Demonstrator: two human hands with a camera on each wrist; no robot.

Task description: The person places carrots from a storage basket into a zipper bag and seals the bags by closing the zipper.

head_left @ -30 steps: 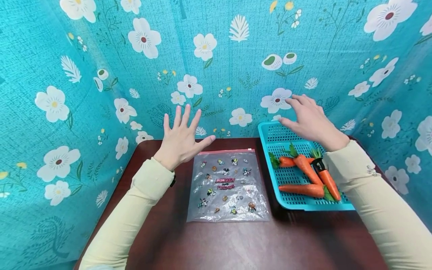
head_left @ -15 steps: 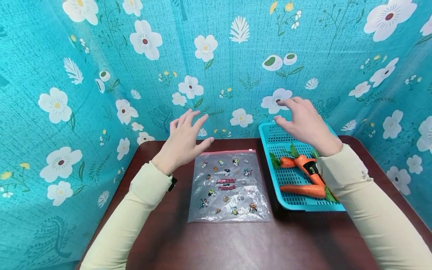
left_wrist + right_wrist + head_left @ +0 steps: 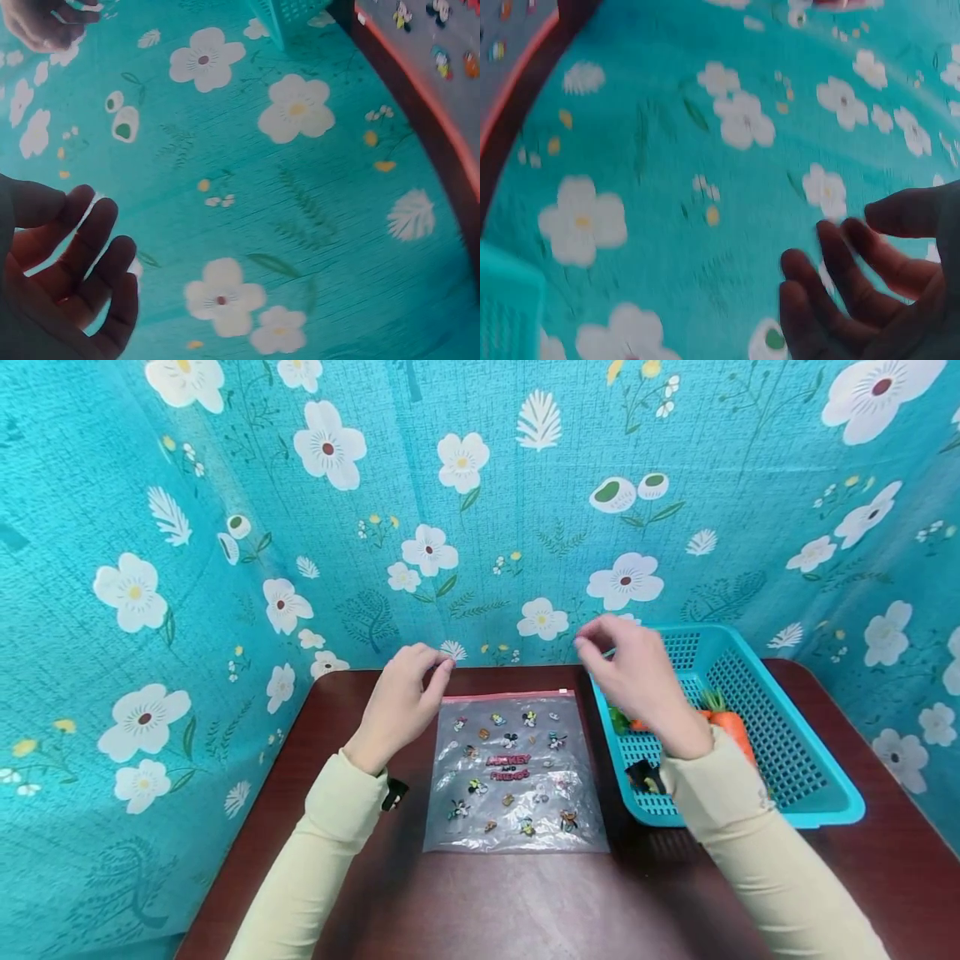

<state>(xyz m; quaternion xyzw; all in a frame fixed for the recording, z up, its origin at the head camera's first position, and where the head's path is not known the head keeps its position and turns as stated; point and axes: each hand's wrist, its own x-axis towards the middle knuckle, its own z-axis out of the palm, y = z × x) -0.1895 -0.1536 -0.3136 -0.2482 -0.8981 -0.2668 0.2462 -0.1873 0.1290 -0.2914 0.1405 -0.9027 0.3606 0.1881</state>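
Note:
My left hand [image 3: 401,697] hovers just left of a clear zip bag [image 3: 517,789], its fingers loosely bent and holding nothing. The bag lies flat on the table, printed with cartoon figures, its pink zip edge at the far side. My right hand [image 3: 637,672] hangs above the left part of a turquoise plastic basket [image 3: 795,760], also with relaxed, bent fingers and nothing in them. Inside the basket are carrots [image 3: 731,727] with green tops, mostly hidden by my right hand and sleeve. Both wrist views show the fingers bent around nothing.
A dark red-brown table [image 3: 517,902] with rounded far corners bears everything. Behind it and on both sides hangs a turquoise flowered cloth [image 3: 480,552]. The basket's raised walls stand to the right of the bag.
The left hand's spread fingers have curled loosely. The right hand has moved left and lower, its fingers bending more, uncovering the basket's right side and covering more of the carrots.

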